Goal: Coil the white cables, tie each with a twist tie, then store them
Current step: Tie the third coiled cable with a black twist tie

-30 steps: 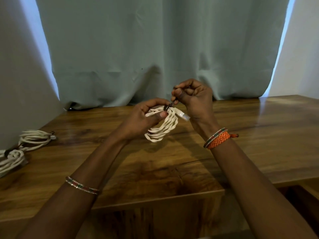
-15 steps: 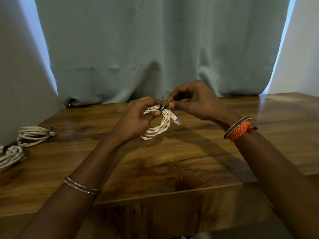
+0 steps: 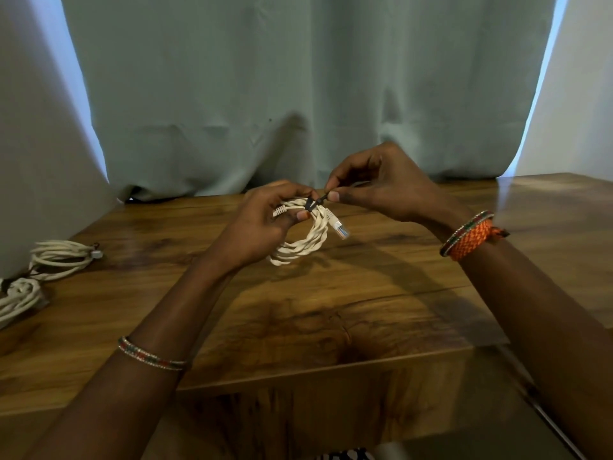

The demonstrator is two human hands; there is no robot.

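A coiled white cable (image 3: 303, 242) hangs above the wooden table (image 3: 348, 293), its clear plug sticking out to the right. My left hand (image 3: 265, 224) grips the top of the coil, thumb pressing the strands. A black twist tie (image 3: 313, 202) wraps the coil at that spot. My right hand (image 3: 381, 187) pinches the tie's free end between thumb and forefinger, just right of my left hand. Two other white cable bundles lie at the table's left edge, one further back (image 3: 63, 257) and one nearer (image 3: 20, 295); each shows a dark tie.
A grey-green curtain (image 3: 298, 94) hangs right behind the table's far edge. The table's front edge (image 3: 315, 370) drops off below my forearms. Beaded bracelets sit on both wrists, with an orange woven band on the right one.
My right hand has turned over from a raised fist to a flatter pinch on the tie's end. The coil has swung from hanging slanted to a rounder loop under my left hand.
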